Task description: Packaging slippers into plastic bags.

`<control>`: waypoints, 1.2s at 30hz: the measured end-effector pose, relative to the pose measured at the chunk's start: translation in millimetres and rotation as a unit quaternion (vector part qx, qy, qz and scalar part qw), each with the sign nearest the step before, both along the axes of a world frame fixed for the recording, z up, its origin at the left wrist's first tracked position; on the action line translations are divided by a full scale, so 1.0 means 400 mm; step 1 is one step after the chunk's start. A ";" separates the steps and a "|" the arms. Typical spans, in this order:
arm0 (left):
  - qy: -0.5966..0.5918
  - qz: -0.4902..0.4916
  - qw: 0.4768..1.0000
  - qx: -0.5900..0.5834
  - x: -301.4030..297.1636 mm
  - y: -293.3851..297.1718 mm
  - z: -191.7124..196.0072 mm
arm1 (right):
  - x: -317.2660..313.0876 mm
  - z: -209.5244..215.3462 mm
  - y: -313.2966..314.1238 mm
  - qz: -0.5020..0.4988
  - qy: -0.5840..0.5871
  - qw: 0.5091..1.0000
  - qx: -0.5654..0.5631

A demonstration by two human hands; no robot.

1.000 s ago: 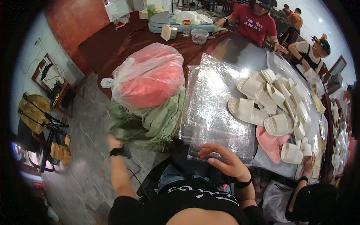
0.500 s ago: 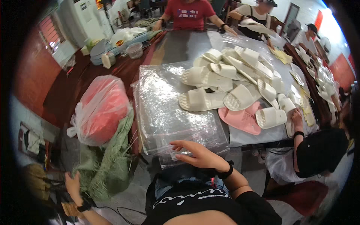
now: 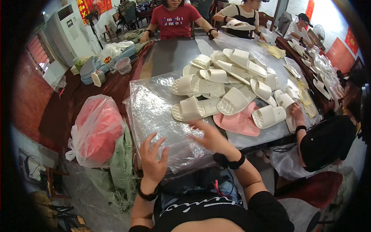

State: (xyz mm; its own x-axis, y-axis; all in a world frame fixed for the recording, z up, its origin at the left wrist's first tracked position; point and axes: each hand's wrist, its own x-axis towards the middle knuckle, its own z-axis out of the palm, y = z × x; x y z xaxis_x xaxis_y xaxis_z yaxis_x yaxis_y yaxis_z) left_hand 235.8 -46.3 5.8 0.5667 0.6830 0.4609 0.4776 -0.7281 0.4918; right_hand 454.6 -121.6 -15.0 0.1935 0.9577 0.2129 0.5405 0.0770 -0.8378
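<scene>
Clear bags [image 3: 154,102] lay by left hand [image 3: 154,161] (fingers spread, empty) and right hand [image 3: 211,138] (blurred, probably open). Grasping, judged not yet made, called for pinching.

Black short-sleeved shirt [image 3: 269,210], white script lettering [image 3: 205,205], blue jeans [image 3: 228,185], black wristbands [image 3: 236,161].

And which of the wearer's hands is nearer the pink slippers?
Right. The right hand is just left of the pink slippers and slightly closer to the wearer; the left hand is farther left, beyond the right hand.
</scene>
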 end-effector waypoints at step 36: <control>-0.034 -0.696 0.290 -0.656 0.189 -0.302 0.193 | -0.429 -0.020 0.228 0.638 -0.038 0.769 -0.012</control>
State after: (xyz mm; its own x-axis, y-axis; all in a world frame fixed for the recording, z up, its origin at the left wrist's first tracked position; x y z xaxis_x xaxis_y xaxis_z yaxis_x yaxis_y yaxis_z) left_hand 311.6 -167.2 83.1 0.7342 -0.5730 0.3642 0.1275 0.6432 0.7550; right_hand 283.1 -30.3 -22.9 -0.9191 0.3614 0.1571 0.0845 0.5702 -0.8172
